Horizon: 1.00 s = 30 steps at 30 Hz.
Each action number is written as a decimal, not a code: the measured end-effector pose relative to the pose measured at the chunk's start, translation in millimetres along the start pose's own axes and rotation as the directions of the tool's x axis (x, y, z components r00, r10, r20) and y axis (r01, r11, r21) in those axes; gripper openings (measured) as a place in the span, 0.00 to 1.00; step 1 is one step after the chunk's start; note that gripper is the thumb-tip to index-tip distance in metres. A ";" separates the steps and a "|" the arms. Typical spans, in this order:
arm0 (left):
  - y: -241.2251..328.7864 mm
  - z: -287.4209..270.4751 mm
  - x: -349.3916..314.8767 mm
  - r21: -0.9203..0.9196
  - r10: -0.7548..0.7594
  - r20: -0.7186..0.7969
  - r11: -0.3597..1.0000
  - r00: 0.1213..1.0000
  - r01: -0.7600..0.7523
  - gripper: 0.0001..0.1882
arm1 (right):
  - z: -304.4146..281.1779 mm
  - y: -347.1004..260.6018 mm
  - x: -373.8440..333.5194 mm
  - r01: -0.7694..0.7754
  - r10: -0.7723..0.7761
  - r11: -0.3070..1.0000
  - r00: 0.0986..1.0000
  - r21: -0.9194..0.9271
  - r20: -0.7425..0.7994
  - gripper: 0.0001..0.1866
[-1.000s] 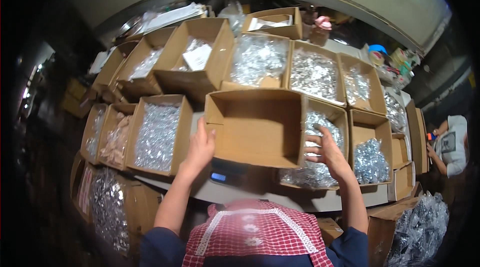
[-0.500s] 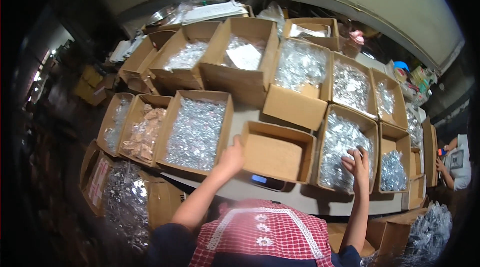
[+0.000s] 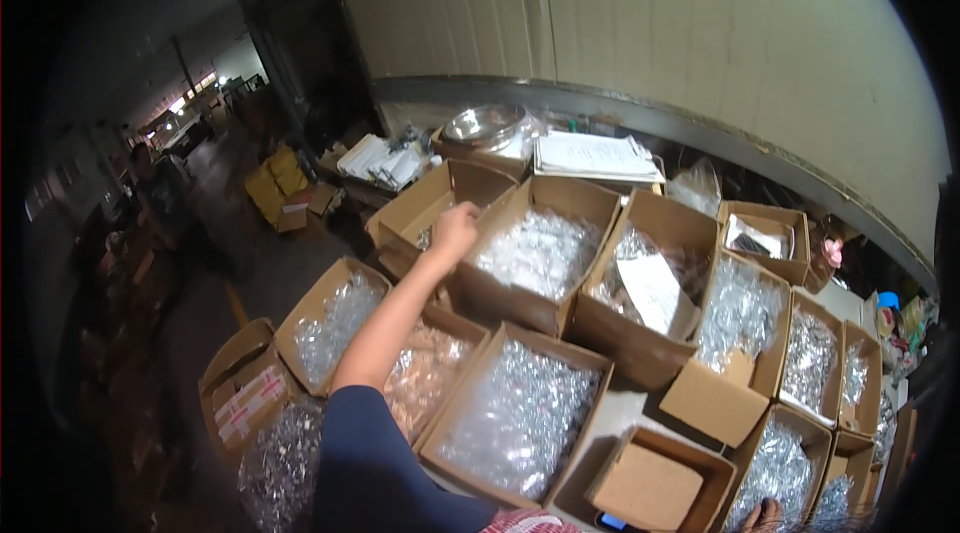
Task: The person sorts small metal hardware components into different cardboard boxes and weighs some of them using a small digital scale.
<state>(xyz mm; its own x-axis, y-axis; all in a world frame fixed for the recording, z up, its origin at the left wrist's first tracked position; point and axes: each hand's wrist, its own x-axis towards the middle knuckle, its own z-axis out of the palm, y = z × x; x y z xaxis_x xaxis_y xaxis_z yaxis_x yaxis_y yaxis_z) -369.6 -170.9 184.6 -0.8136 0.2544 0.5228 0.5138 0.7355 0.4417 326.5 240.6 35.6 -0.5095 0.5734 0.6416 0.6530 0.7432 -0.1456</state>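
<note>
My left hand (image 3: pixel 455 230) is stretched to the far row, fingers curled together over the right side of a cardboard box (image 3: pixel 409 208). A few small shiny pieces show low in that box. Whatever the fingers hold, if anything, is hidden. Just right of the hand stands a box with clear plastic packets (image 3: pixel 540 251). At the lower edge, part of my right hand (image 3: pixel 766 515) shows against shiny clear packets (image 3: pixel 775 468) in another box; its fingers are mostly cut off, so its grip is unclear. Left of it sits a small cardboard box (image 3: pixel 648 483) with a bare bottom.
In the near row are boxes of silvery packets (image 3: pixel 520 413), brown pieces (image 3: pixel 425 373) and clear packets (image 3: pixel 340 323). A paper sheet (image 3: pixel 652 291) lies in a far box. Behind stand metal bowls (image 3: pixel 484 123) and a paper stack (image 3: pixel 595 155), before a pale wall (image 3: pixel 640 23).
My left hand has moved from beside the small bare box to the far-left box. The view has swung left and up. My right hand now shows only at the lower edge.
</note>
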 end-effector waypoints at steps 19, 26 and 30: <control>-127.6 25.7 68.1 0.068 -0.321 0.266 0.947 0.909 0.315 0.09 | -14.5 -51.7 39.7 -0.504 0.398 0.839 0.824 0.204 0.403 0.15; -120.4 16.6 83.0 -0.896 -0.478 0.402 -0.027 0.781 0.444 0.10 | -6.9 -44.8 38.4 -0.518 0.403 0.821 0.824 0.242 0.399 0.14; -98.1 1.2 98.8 -0.777 -0.206 0.613 -0.331 0.762 0.535 0.07 | 0.5 -41.2 37.3 -0.513 0.383 0.812 0.828 0.278 0.409 0.14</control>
<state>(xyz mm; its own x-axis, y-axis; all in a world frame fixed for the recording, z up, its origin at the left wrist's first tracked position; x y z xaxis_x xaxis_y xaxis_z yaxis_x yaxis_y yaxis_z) -500.8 -217.1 192.1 -0.8933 0.4273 -0.1397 -0.3942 -0.5950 0.7004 280.3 231.6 65.2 -0.4011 0.9007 0.1671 0.6356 0.4050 -0.6573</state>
